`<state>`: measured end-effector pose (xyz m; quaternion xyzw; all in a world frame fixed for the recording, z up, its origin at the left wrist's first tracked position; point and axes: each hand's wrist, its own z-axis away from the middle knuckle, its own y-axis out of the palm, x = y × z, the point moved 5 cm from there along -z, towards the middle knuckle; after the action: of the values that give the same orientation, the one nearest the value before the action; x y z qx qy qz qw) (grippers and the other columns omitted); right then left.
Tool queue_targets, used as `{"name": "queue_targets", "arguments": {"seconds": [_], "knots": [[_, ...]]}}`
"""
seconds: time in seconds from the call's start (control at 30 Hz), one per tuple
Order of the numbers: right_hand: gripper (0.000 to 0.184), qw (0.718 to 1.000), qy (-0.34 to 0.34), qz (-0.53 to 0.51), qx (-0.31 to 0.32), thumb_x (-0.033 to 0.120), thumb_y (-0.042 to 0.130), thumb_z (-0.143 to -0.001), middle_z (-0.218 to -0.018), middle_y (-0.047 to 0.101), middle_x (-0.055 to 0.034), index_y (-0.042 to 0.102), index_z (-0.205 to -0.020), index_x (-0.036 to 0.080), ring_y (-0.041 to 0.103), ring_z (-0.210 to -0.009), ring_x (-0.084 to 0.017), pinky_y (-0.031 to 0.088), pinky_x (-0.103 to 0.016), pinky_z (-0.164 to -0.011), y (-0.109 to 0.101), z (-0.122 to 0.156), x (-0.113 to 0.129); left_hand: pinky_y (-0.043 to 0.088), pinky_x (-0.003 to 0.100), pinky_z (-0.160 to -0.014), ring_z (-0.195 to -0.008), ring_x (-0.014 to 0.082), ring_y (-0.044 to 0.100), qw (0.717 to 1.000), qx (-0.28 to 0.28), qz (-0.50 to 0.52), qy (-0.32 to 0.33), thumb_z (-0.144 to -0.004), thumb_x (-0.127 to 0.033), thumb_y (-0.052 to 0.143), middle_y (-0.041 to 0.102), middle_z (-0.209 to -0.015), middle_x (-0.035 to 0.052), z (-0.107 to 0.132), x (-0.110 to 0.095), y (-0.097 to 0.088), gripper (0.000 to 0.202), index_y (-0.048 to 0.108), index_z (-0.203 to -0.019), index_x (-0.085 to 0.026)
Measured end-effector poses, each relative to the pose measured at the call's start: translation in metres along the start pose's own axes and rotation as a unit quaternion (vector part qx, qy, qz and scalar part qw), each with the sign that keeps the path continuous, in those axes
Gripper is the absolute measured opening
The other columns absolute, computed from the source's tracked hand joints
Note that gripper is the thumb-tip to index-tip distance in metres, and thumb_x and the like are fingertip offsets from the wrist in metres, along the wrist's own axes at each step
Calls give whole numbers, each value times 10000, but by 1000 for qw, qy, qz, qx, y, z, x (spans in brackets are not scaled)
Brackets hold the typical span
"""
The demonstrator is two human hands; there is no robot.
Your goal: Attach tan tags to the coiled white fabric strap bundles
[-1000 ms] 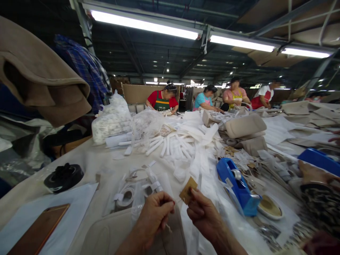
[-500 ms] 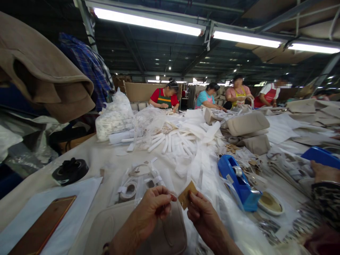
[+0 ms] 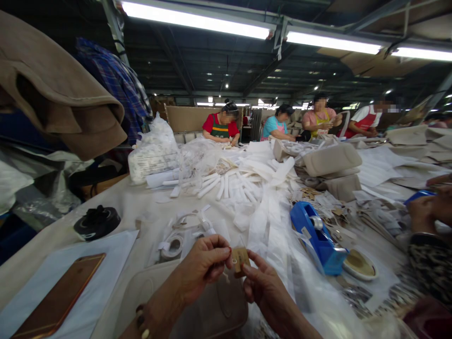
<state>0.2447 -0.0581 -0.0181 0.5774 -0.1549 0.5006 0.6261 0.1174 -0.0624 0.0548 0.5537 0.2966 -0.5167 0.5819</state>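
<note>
A small brown cardboard tag (image 3: 240, 260) with dark print and a hole at its left side is pinched in my right hand (image 3: 265, 285). My left hand (image 3: 202, 263) has thumb and forefinger pressed together at the tag's left edge; what lies between them is too small to make out. A short pale string end hangs below those fingers. Under both hands lies a beige bag (image 3: 231, 308) with a smooth surface, partly covered by my left forearm. Just beyond it are coiled pale straps (image 3: 173, 248) in clear plastic.
A blue tape dispenser (image 3: 316, 240) and a tape roll (image 3: 360, 264) stand to the right. On the left are a phone (image 3: 61, 296) on paper and a black round object (image 3: 97, 222). White strips (image 3: 226, 183) pile ahead. A co-worker's hands (image 3: 429, 212) are at far right.
The tag has turned its printed face toward me and shifted slightly left, against my left fingertips. At far right, the co-worker's hands have come together near a blue object.
</note>
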Motion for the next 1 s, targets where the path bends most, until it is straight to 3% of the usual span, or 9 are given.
{"name": "queue_targets", "arguments": {"seconds": [0.23,0.33,0.4,0.47,0.53,0.63,0.73,0.87,1.0], "knots": [[480,997,-18,-28,-75,370,892,-407,-617,631,14,623,-716,120,416,-367,-15,259,-155,-377,-5,-1,3,100,164,-339,-325,10,281,1000,3,-29,-11,-634,-313,714,539,-523,-21,-1,-8,-7,278,516,-726,-141],[377,993,-76,-13,-88,359,865,-478,-588,595,40,670,-723,149,409,-385,-19,274,-155,-383,-12,-2,3,104,156,-330,-325,7,270,999,-4,-39,-16,-629,-312,717,534,-521,-21,-3,-12,-9,278,515,-712,-140],[268,982,-157,21,-100,345,824,-556,-539,562,44,692,-716,176,436,-413,-42,320,-160,-399,-18,-1,7,106,152,-326,-324,5,265,999,-12,-41,-23,-608,-310,725,529,-518,-24,-4,-14,-10,286,517,-704,-137],[137,953,-272,90,-98,310,760,-647,-581,593,18,703,-707,201,510,-485,-81,393,-176,-434,-21,5,15,106,148,-320,-319,6,262,998,-18,-40,-33,-584,-306,732,526,-509,-26,-5,-15,-10,296,519,-703,-139],[30,899,-388,188,-75,230,681,-735,-709,640,-7,708,-748,230,583,-605,-114,464,-189,-502,-18,14,24,110,145,-313,-315,8,265,998,-16,-41,-44,-580,-302,732,529,-506,-25,-6,-17,-10,294,523,-712,-141],[185,814,-488,312,-43,117,582,-809,-815,650,-3,683,-859,265,619,-737,-112,506,-171,-616,-9,23,30,109,139,-305,-310,6,263,997,-2,-57,-55,-597,-294,721,529,-508,-24,-7,-22,-7,268,525,-701,-142],[241,779,-506,367,-49,100,532,-847,-858,659,8,639,-970,277,631,-797,-98,512,-156,-714,-10,23,30,99,140,-300,-300,7,252,995,13,-74,-73,-598,-282,713,519,-488,-28,-5,-29,-4,251,524,-696,-149],[267,796,-459,388,-70,174,484,-895,-1012,666,4,584,-1111,294,623,-927,-100,496,-159,-816,-16,21,33,90,152,-302,-303,14,249,989,34,-108,-94,-601,-281,700,516,-481,-22,-2,-37,0,236,541,-714,-148],[456,798,-434,417,24,325,570,-863,-1349,503,-35,449,-1302,299,444,-1260,-185,377,-309,-1057,4,24,48,96,162,-301,-313,27,261,981,56,-153,-108,-589,-254,669,512,-466,-16,0,-45,5,203,554,-714,-143]]}}
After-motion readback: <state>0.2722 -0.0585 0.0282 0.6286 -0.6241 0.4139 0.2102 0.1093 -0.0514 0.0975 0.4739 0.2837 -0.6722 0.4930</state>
